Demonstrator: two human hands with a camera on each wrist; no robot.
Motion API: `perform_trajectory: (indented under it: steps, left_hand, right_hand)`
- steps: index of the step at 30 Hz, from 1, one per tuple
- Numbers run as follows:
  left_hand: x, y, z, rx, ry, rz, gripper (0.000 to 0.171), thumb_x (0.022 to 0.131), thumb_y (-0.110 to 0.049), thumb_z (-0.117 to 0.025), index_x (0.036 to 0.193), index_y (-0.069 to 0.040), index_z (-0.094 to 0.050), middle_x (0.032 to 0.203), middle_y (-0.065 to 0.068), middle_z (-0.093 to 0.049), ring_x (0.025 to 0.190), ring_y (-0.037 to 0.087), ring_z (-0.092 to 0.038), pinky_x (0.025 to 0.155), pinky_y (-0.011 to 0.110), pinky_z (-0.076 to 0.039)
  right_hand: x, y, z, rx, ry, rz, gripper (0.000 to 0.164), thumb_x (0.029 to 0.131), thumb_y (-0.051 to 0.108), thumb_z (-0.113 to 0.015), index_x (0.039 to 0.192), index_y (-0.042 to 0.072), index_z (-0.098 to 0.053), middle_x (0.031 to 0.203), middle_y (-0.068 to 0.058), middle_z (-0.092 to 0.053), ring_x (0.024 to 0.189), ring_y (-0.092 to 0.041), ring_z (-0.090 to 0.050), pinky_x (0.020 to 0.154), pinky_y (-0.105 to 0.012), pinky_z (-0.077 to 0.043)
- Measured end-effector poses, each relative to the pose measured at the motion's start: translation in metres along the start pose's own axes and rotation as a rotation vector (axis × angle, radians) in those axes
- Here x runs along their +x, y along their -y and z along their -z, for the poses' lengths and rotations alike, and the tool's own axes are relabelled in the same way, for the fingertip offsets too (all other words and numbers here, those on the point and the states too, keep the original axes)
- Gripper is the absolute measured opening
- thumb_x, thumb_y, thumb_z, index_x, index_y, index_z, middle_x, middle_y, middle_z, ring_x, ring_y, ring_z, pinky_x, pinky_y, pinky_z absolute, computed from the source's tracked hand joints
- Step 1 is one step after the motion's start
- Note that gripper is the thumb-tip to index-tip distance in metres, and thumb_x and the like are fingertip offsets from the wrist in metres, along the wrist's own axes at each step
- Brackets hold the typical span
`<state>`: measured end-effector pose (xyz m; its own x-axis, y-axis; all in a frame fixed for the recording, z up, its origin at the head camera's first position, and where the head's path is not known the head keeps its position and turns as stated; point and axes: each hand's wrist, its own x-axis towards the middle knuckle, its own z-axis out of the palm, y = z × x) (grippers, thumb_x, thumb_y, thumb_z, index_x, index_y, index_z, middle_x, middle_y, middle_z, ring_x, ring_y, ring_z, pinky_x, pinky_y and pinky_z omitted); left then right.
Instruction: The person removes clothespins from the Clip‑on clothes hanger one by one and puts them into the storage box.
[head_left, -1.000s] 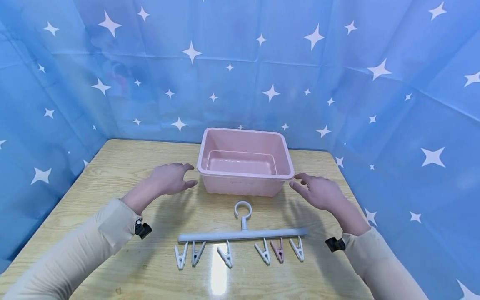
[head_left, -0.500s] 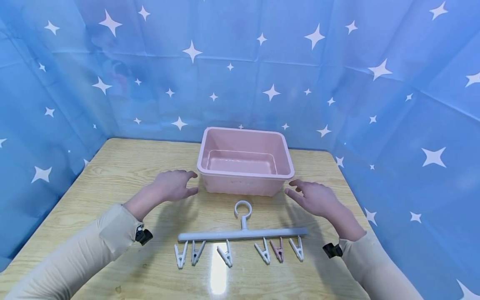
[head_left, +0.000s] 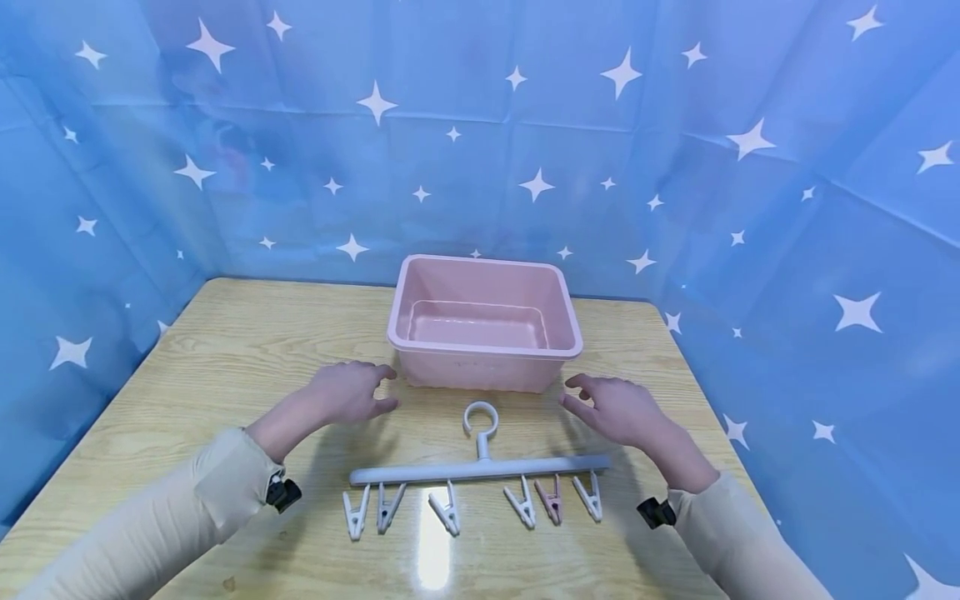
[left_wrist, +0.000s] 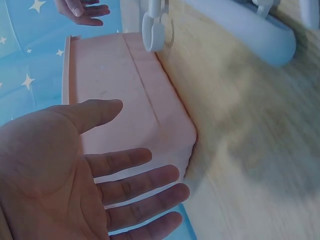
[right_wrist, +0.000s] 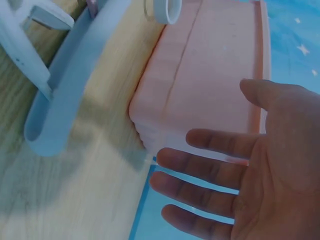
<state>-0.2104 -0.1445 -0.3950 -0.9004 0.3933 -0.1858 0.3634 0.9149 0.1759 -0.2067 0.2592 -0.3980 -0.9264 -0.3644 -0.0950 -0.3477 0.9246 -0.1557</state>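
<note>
My left hand point(head_left: 347, 393) hovers over the table at the front left corner of a pink plastic basin point(head_left: 483, 371), fingers spread and holding nothing, as the left wrist view shows. On the other side my right hand point(head_left: 618, 408) is held off the basin's front right corner, its fingers point(right_wrist: 200, 192) straight and apart. Between and below the hands lies a pale blue-grey clip hanger point(head_left: 480, 471) with its hook point(head_left: 480, 419) pointing at the basin. Several clothes pegs hang along its bar, mostly whitish or grey, with one mauve peg point(head_left: 551, 502) right of the middle.
The wooden table point(head_left: 270, 333) ends at the back against a blue star-patterned curtain point(head_left: 480, 125), which also runs down both sides. The basin stands near the back edge, and its inside shows no contents. Each wrist carries a small black camera point(head_left: 283, 493).
Both hands have drawn back toward me from beside the basin's rim, the right one also moving slightly left. The basin and hanger stay put on the table; the view has shifted slightly.
</note>
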Motion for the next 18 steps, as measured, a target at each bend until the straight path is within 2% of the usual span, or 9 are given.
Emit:
perform_trajectory:
  steps: [7,13,18]
  left_hand:
    - [-0.003,-0.006,-0.013,-0.034,0.058,-0.008,0.05,0.096,-0.047,-0.06,0.132,-0.012,-0.062,0.112,0.009,-0.073,0.102,0.029,-0.069,0.078,0.049,-0.056]
    - [-0.004,-0.011,-0.022,-0.054,0.088,-0.033,0.047,0.096,-0.047,-0.061,0.127,-0.012,-0.064,0.108,0.007,-0.073,0.101,0.025,-0.07,0.079,0.047,-0.056]
    - [-0.005,-0.016,-0.029,-0.075,0.104,-0.054,0.041,0.095,-0.045,-0.063,0.121,-0.013,-0.067,0.096,0.003,-0.072,0.088,0.02,-0.068,0.073,0.044,-0.055]
  right_hand:
    - [-0.003,0.004,-0.01,0.011,0.032,0.018,0.047,0.103,0.049,-0.048,0.13,0.014,-0.063,0.108,-0.007,-0.074,0.09,-0.024,-0.071,0.07,-0.045,-0.055]
    - [-0.007,0.007,-0.015,0.016,0.061,0.023,0.05,0.102,0.053,-0.046,0.128,0.013,-0.065,0.104,-0.006,-0.074,0.088,-0.022,-0.07,0.073,-0.044,-0.055]
    - [-0.01,0.008,-0.02,0.031,0.101,0.033,0.049,0.102,0.053,-0.048,0.124,0.013,-0.066,0.098,-0.001,-0.074,0.084,-0.018,-0.069,0.071,-0.041,-0.055]
